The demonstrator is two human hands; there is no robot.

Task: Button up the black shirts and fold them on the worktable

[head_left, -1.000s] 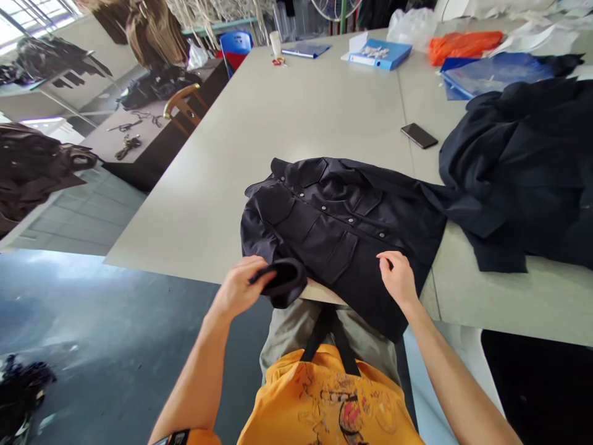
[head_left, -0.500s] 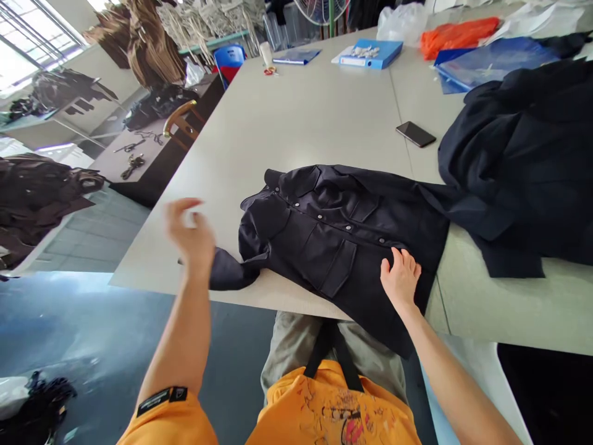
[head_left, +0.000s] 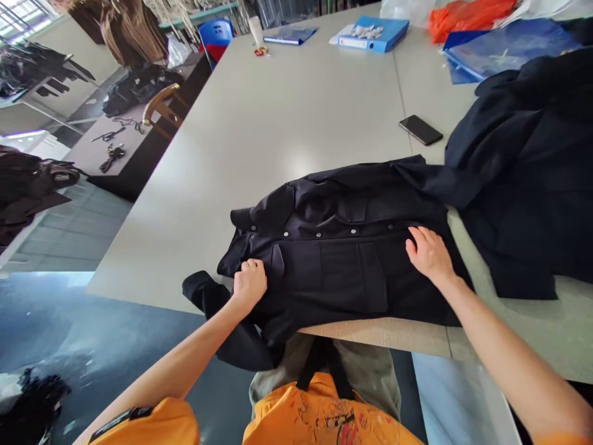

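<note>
A black jacket (head_left: 343, 266) lies front up on the pale table (head_left: 287, 111), its collar to the left and a row of snap buttons across the middle. My left hand (head_left: 250, 281) is closed on the jacket near the collar and shoulder. One sleeve (head_left: 245, 340) hangs over the table's front edge, below that hand. My right hand (head_left: 430, 252) rests on the jacket near its hem, with its fingers apart and just below the button row.
A heap of dark garments (head_left: 532, 167) covers the right side. Behind the jacket lies a phone (head_left: 420, 130). Farther back are a blue binder (head_left: 380, 37), scissors (head_left: 262, 52), a blue folder (head_left: 291, 35) and an orange bag (head_left: 467, 20).
My left hand has come down from the air onto the jacket's shoulder. The jacket has turned straighter along the table edge, and its near sleeve now hangs down. My right hand has moved slightly right.
</note>
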